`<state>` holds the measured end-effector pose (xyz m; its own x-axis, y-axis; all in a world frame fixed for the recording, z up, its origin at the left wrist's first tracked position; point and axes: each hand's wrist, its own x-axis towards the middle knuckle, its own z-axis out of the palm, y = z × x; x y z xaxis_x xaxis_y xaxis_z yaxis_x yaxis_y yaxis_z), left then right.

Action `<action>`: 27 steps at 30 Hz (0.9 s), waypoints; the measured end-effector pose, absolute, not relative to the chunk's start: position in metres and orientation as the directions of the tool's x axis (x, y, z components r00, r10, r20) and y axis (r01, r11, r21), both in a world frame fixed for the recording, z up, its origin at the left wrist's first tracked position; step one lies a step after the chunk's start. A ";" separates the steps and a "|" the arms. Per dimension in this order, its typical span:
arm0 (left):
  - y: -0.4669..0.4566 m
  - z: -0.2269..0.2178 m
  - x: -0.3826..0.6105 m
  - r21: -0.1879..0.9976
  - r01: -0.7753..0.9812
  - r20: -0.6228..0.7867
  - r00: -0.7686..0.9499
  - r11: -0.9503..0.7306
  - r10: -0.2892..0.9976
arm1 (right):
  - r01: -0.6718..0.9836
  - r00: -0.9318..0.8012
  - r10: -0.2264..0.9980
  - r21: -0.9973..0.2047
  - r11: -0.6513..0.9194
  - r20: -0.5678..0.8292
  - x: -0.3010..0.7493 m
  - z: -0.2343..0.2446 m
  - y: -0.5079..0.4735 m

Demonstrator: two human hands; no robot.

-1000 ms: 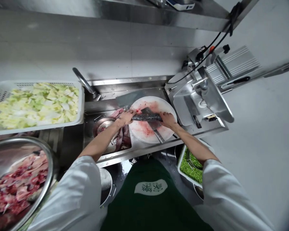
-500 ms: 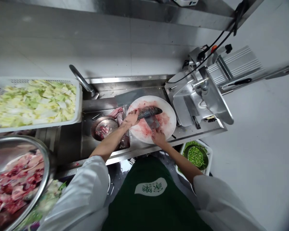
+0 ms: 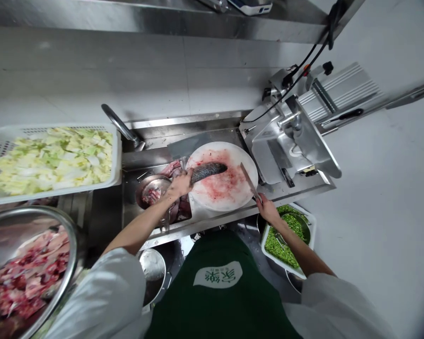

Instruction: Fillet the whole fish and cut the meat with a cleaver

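A dark-scaled fish (image 3: 208, 170) lies across the round white cutting board (image 3: 233, 190), which is smeared with blood. My left hand (image 3: 180, 184) is closed round the fish's left end at the board's edge. My right hand (image 3: 266, 208) grips the handle of a cleaver (image 3: 249, 181), held edge-on at the board's right rim, apart from the fish.
A second cleaver (image 3: 189, 145) rests behind the board. The sink holds a metal bowl (image 3: 151, 188) and fish pieces. A meat slicer (image 3: 289, 141) stands right. A cabbage tray (image 3: 53, 157) and a meat bowl (image 3: 28, 263) sit left; a basket of green pieces (image 3: 286, 238) lies below.
My right hand took the cleaver from under the fish and drew it back to the board's right rim. The fish shifted left in my left hand.
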<state>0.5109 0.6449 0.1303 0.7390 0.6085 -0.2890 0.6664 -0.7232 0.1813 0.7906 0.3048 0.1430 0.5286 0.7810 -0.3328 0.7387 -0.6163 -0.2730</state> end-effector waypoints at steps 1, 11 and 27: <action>0.635 0.130 0.515 0.163 0.654 -0.263 0.750 -0.739 0.607 | 0.721 0.541 0.772 -0.288 -0.630 -0.334 0.793 0.143 0.308; 0.584 0.113 0.588 0.218 0.664 -0.131 0.746 -0.715 0.653 | 0.700 0.629 0.665 -0.080 -0.710 -0.403 0.811 0.149 0.387; 0.688 0.115 0.648 0.578 0.366 -0.290 0.928 -0.730 0.235 | 0.845 0.511 0.714 0.129 -0.518 -0.479 0.781 0.191 0.337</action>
<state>0.6478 0.6877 0.1154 0.9275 0.2355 -0.2902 0.3660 -0.7296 0.5778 0.7811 0.3368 0.1913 0.5109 0.7136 -0.4793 0.8454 -0.5183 0.1294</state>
